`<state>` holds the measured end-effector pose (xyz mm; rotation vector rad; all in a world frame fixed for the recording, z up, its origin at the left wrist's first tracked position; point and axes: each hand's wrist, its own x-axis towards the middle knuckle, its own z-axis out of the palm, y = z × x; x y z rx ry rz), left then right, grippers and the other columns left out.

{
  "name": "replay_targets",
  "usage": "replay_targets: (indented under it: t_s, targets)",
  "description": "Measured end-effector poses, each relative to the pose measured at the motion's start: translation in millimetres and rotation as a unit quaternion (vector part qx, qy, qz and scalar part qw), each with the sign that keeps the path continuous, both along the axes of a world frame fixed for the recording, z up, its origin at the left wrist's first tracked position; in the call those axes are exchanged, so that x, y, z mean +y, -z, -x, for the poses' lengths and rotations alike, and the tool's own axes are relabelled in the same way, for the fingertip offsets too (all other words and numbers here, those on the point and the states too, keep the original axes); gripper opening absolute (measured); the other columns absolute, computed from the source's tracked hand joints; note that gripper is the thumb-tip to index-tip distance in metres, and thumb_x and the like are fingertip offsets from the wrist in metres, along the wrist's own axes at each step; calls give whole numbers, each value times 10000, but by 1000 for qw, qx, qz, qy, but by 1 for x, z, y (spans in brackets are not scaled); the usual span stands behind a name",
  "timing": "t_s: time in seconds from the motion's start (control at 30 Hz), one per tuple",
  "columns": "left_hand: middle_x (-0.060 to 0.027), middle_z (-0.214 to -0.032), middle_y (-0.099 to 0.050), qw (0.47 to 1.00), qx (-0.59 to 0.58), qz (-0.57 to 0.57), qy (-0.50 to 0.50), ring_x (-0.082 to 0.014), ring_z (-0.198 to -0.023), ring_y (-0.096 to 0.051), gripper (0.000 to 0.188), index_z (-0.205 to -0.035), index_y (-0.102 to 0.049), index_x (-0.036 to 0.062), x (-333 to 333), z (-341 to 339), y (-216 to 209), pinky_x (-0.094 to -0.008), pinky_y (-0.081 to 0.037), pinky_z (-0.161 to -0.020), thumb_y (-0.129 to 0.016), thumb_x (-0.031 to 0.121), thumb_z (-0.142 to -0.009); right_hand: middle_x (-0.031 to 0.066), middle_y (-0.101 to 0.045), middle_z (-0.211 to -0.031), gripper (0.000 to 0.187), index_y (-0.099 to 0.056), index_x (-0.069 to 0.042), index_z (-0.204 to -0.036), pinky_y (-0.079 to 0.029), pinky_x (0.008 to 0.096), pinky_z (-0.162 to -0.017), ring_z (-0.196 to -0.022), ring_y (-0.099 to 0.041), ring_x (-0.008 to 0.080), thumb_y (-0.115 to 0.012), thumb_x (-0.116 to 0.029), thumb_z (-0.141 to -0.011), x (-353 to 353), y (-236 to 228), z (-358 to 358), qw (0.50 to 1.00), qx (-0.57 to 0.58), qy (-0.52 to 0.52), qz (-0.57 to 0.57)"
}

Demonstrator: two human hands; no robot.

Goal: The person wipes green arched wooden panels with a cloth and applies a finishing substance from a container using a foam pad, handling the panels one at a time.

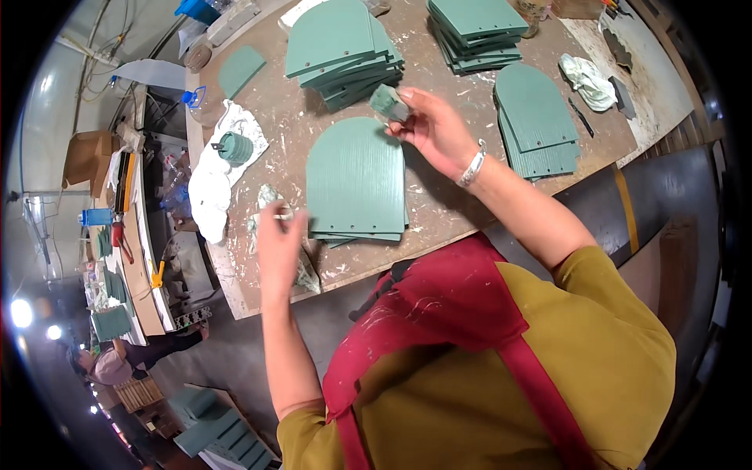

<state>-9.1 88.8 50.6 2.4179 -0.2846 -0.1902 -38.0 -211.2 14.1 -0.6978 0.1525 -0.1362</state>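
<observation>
From the head camera, the right hand pinches a small green-smeared block between thumb and fingers, up above the top edge of a green arched board. That board lies on a low stack on the messy table. The left hand rests at the table's near edge, its fingers closed on a paint-stained rag, just left of the board. More green boards sit in piles further back.

— What's the surface like?
— A brown workbench, paint-flecked, carrying stacks of green arched panels, a single green panel, white rags and a crumpled cloth
— Anything else?
— A dark pen beside the cloth
</observation>
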Motion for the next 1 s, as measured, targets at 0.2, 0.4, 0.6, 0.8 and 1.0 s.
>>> replay_targets:
  t_s: [0.2, 0.4, 0.6, 0.8, 1.0]
  targets:
    - [2, -802, -607, 968, 170, 175, -60, -64, -684, -503, 237, -994, -646, 7, 23, -31, 38, -228, -413, -612, -683, 234, -934, 42, -618, -956, 194, -604, -52, -1061, -507, 311, -794, -807, -586, 144, -579, -229, -985, -11, 2, 9, 1000, 3, 22, 8]
    - [-42, -929, -659, 916, 37, 376, -132, -86, -775, -595, 129, -996, -591, 35, 10, -30, -16, -251, -476, -667, -641, 147, -955, 48, -607, -965, 197, -598, -54, -1047, -503, 323, -787, -803, -582, 164, -598, -239, -980, -25, -1, 16, 998, 33, 56, -17]
    - [-136, -1175, -678, 880, -349, 30, 321, -305, -1009, -663, 256, -1012, -558, 21, -48, 35, -11, -383, -512, -845, -708, 64, -810, 80, -611, -978, 217, -595, -40, -1057, -511, 347, -814, -845, -594, 201, -624, -233, -962, -17, -6, 6, 996, 16, 61, -68]
    - [-125, -1333, -582, 879, -269, -68, 387, -297, -1160, -579, 443, -1089, -595, 31, -58, 50, 4, -411, -453, -928, -765, 277, -763, 79, -608, -1018, 270, -587, -75, -1111, -501, 373, -880, -895, -591, 215, -666, -264, -935, -15, 17, 2, 992, 73, 56, -89]
    - [-120, -1453, -473, 881, -218, -64, 414, -314, -1275, -488, 652, -1282, -558, 54, -54, 49, 12, -458, -386, -1032, -730, 432, -780, 40, -618, -1009, 235, -601, -86, -1124, -518, 328, -841, -879, -596, 159, -644, -246, -958, -26, 19, 3, 997, 71, 34, -2]
